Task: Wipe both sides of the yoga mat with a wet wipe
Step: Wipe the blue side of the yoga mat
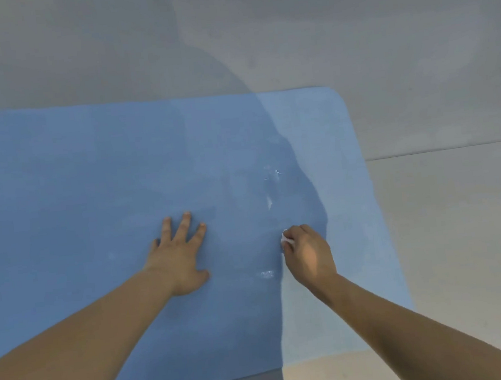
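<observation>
Blue mat [89,181] flat on grey floor [412,36]; left hand [179,258] pressed flat on it, right hand [309,253] gripping white wipe [286,240] against it

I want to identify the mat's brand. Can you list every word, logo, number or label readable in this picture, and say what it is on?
None: no text can be read.
The blue yoga mat shows no print or logo, only pale wet streaks.
The wet wipe gripped in the right hand bears no visible mark.
The floor is plain.

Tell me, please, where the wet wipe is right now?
In the head view, the wet wipe is bunched in the right hand on the yoga mat, near its right end.
</observation>
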`<act>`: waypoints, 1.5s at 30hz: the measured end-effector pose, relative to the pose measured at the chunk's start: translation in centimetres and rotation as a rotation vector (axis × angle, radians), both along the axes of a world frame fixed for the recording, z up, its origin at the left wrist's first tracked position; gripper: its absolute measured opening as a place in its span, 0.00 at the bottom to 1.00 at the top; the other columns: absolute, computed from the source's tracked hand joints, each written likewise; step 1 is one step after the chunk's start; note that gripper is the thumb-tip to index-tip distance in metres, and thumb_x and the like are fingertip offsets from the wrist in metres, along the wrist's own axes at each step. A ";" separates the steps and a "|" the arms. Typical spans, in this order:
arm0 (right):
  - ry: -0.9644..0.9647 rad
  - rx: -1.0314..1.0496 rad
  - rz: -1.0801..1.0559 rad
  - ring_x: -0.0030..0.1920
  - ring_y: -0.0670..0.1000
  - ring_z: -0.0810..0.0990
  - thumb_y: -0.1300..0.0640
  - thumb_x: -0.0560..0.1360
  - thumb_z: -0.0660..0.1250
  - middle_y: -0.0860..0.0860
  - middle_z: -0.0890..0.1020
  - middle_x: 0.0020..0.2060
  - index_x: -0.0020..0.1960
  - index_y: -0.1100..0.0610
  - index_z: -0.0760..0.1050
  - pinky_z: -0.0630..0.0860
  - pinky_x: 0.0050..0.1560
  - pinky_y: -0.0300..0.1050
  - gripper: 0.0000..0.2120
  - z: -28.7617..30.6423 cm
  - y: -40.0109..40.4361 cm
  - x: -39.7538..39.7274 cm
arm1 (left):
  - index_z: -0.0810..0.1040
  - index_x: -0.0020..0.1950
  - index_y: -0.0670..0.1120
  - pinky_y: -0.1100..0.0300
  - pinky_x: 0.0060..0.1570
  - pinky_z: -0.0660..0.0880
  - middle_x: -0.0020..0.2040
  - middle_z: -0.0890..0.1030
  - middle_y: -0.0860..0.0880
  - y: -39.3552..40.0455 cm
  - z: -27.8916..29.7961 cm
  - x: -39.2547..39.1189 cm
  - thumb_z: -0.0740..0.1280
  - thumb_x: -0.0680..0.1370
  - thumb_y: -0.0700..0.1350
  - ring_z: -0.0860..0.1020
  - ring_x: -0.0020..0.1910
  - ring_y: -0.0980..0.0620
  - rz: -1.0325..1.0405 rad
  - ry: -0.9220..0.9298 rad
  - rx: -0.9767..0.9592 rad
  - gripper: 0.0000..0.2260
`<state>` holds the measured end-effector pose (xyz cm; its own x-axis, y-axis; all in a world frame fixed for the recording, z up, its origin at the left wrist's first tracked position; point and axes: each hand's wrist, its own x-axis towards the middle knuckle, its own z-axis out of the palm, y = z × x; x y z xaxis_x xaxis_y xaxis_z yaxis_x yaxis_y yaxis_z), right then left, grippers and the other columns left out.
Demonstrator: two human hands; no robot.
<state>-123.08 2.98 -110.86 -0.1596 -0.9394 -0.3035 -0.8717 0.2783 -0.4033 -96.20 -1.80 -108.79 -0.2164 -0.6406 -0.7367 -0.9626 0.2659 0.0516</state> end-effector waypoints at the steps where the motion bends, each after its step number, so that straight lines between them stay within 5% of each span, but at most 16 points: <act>1: 0.018 0.012 0.027 0.44 0.53 0.76 0.58 0.76 0.61 0.49 0.77 0.44 0.48 0.56 0.75 0.73 0.43 0.46 0.05 0.0 -0.4 -0.1 | 0.35 0.81 0.58 0.40 0.77 0.55 0.79 0.27 0.51 0.0 0.1 -0.2 0.66 0.74 0.68 0.33 0.79 0.38 0.000 -0.021 0.013 0.49; 8: 0.074 0.191 0.149 0.45 0.58 0.77 0.61 0.75 0.59 0.55 0.78 0.45 0.47 0.59 0.74 0.74 0.44 0.49 0.05 0.8 -3.1 -0.2 | 0.27 0.78 0.59 0.34 0.71 0.65 0.75 0.21 0.53 -2.0 2.0 -0.6 0.76 0.70 0.61 0.32 0.79 0.39 -0.082 -0.210 0.213 0.60; 13: 0.079 0.149 0.207 0.43 0.58 0.76 0.62 0.76 0.58 0.56 0.76 0.44 0.46 0.59 0.73 0.70 0.41 0.47 0.05 0.4 -2.7 -0.1 | 0.25 0.76 0.59 0.30 0.72 0.60 0.74 0.19 0.52 -2.7 2.3 -1.9 0.76 0.69 0.64 0.31 0.78 0.36 -0.049 -0.283 0.310 0.62; 21: 0.071 0.055 0.256 0.44 0.60 0.76 0.59 0.78 0.60 0.56 0.77 0.43 0.46 0.60 0.73 0.63 0.39 0.45 0.06 0.1 -2.2 -0.7 | 0.26 0.77 0.59 0.33 0.74 0.54 0.75 0.21 0.51 0.1 0.7 0.0 0.71 0.70 0.68 0.31 0.79 0.38 -0.056 -0.157 0.067 0.58; 24: 0.082 0.096 0.119 0.45 0.58 0.76 0.58 0.78 0.60 0.54 0.77 0.44 0.47 0.59 0.75 0.66 0.40 0.45 0.06 0.2 -2.1 0.0 | 0.31 0.79 0.59 0.33 0.74 0.52 0.79 0.27 0.51 -0.2 1.0 0.0 0.66 0.71 0.71 0.36 0.80 0.39 -0.078 -0.133 0.023 0.52; 28: 0.088 0.045 0.020 0.43 0.57 0.77 0.60 0.76 0.61 0.53 0.77 0.42 0.45 0.58 0.75 0.65 0.38 0.45 0.05 -0.1 -2.2 0.5 | 0.57 0.78 0.64 0.40 0.75 0.56 0.81 0.53 0.52 -2.5 1.2 0.7 0.64 0.73 0.71 0.56 0.77 0.43 -0.052 0.032 -0.197 0.36; 30: 0.051 -0.046 0.009 0.40 0.59 0.76 0.62 0.75 0.63 0.55 0.76 0.38 0.41 0.61 0.75 0.66 0.36 0.47 0.05 -0.8 -1.5 0.5 | 0.61 0.76 0.62 0.41 0.76 0.55 0.80 0.54 0.50 -3.1 0.5 0.5 0.66 0.72 0.70 0.53 0.78 0.43 -0.027 0.110 -0.271 0.35; 34: 0.006 -0.235 -0.088 0.38 0.59 0.75 0.66 0.72 0.66 0.55 0.76 0.36 0.40 0.61 0.77 0.70 0.37 0.49 0.03 -2.3 1.0 2.6 | 0.43 0.81 0.63 0.37 0.78 0.45 0.82 0.35 0.51 -1.3 -1.4 -1.7 0.65 0.72 0.71 0.34 0.80 0.41 -0.110 0.200 -0.173 0.45; 38: -0.059 -0.321 0.068 0.40 0.56 0.73 0.65 0.71 0.68 0.54 0.77 0.39 0.45 0.60 0.77 0.70 0.42 0.49 0.05 -3.6 3.7 8.6 | 0.26 0.77 0.60 0.30 0.74 0.37 0.75 0.21 0.49 0.6 -2.2 -2.0 0.65 0.60 0.81 0.23 0.74 0.38 -0.249 0.117 -0.113 0.63; 42: -0.094 -0.350 0.231 0.45 0.56 0.75 0.62 0.74 0.62 0.55 0.79 0.44 0.53 0.60 0.77 0.69 0.50 0.46 0.10 -3.9 4.1 6.4 | 0.27 0.77 0.62 0.34 0.76 0.45 0.77 0.24 0.51 -0.3 -1.9 -1.3 0.68 0.59 0.79 0.28 0.78 0.39 -0.328 0.078 -0.146 0.63; 45: 0.027 -0.326 0.054 0.45 0.60 0.79 0.60 0.76 0.60 0.59 0.80 0.44 0.54 0.61 0.78 0.68 0.50 0.49 0.11 -3.7 3.6 -0.6 | 0.34 0.78 0.67 0.42 0.76 0.53 0.81 0.34 0.54 -2.2 -1.3 -0.8 0.66 0.64 0.78 0.40 0.81 0.42 -0.398 0.073 -0.174 0.55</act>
<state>-123.66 6.55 -114.60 -0.1104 -0.9937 0.0178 -0.8934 0.0913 -0.4399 -97.00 -4.01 -110.05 -0.5190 -0.6102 -0.5986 -0.7790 0.6259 0.0374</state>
